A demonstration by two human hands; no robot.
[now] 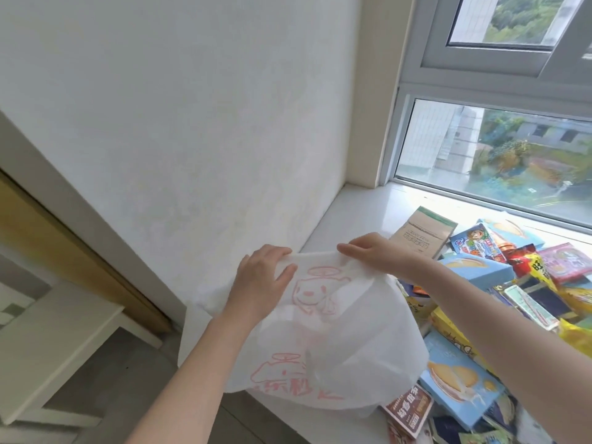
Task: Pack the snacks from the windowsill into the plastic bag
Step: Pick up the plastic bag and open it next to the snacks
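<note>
plastic bag (336,341) hanging below left hand (259,283) and right hand (381,254), both pinching its top edge, set apart, snacks (512,299) right of both

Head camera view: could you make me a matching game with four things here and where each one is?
1 plastic bag
2 brown paper packet
3 pink box
4 dark brown box

a at the far right edge of the view
b top edge pinched by the left hand and right hand
c on the windowsill, just beyond the right hand
d at the near end, by the bag's lower corner

Pairs: 1-b, 2-c, 3-a, 4-d
</note>
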